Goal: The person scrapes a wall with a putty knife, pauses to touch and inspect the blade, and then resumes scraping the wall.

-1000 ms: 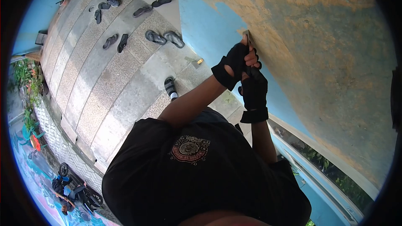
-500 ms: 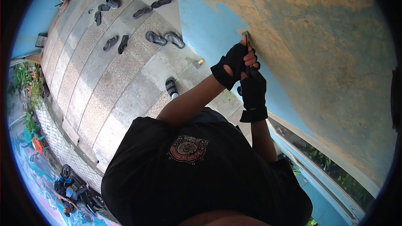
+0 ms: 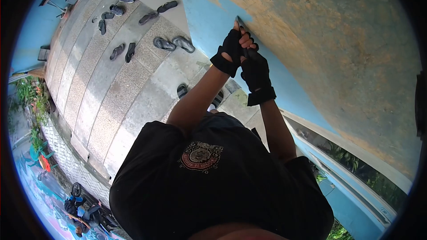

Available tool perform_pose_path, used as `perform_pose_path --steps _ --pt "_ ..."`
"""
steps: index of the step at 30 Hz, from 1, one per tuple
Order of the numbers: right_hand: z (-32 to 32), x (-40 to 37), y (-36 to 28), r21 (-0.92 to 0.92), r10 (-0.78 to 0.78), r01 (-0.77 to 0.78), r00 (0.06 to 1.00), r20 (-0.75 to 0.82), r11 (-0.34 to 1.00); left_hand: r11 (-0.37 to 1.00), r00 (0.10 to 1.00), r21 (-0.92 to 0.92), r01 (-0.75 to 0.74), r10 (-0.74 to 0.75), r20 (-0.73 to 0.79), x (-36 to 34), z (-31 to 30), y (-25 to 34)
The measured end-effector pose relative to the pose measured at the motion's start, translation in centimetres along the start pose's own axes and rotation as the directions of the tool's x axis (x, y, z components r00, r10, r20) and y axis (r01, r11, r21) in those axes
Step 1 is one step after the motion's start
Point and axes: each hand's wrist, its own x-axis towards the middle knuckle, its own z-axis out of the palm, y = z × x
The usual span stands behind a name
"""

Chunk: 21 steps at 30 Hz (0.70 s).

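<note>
Both my hands wear black fingerless gloves and grip a scraper (image 3: 240, 21) together. Its narrow metal blade meets the wall (image 3: 320, 40) where blue paint borders bare, patchy tan and grey plaster. My left hand (image 3: 233, 46) is nearer the blade, its fingers wrapped round the tool and one finger stretched toward the tip. Behind it, closed round the handle end, is my right hand (image 3: 256, 71). Most of the handle is hidden by the gloves.
Several pairs of sandals and shoes (image 3: 164, 43) lie on the tiled floor (image 3: 111, 93) to the left. My sandalled feet (image 3: 182, 90) stand close to the wall. A window frame (image 3: 342, 182) runs along the lower right. A parked motorcycle (image 3: 91, 213) shows at lower left.
Both hands and the scraper have shifted left and up in the view, along the paint's edge. A second sandalled foot now shows beside my left arm. The grip looks the same.
</note>
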Motion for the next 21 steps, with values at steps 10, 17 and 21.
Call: perform_pose_path --steps 10,17,21 --pt "-9.9 -6.4 -0.9 0.285 0.413 -0.550 0.808 0.421 0.785 0.898 0.911 0.316 0.306 -0.180 -0.372 -6.4 1.6 -4.6" --pt "-10.8 -1.4 -2.5 0.384 0.404 -0.524 0.844 0.353 0.760 0.760 0.838 0.639 0.120 0.268 -0.476 -7.9 0.2 -0.5" --pt "2.1 3.3 3.2 -0.044 -0.183 0.189 0.977 0.112 0.981 0.674 0.815 0.737 -0.036 0.447 -0.369 -9.3 2.5 1.5"
